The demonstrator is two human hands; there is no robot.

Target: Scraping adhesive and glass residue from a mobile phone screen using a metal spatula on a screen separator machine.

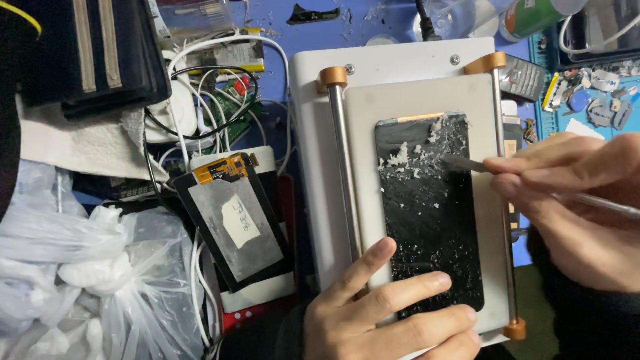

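Phone screen panel is lying on the pale heating plate, speckled with white adhesive crumbs. In the head view, the left hand, fingers spread, is pressing its 6 o'clock edge; the right hand is pinching a thin scraper, scraping residue near 12 o'clock. Judging so, further strokes are calling for a low, steady blade.

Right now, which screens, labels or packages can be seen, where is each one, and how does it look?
Black screen panel: flat on the white plate, centre; rectangular, strewn with white scrapings; left hand steadies its lower end, right hand holds a thin tool on it.
Second panel: left of the plate, tilted; grey back, black edge, orange flex at top.
Label: white paper on that grey back, handwritten.
Green can: top right, lying.
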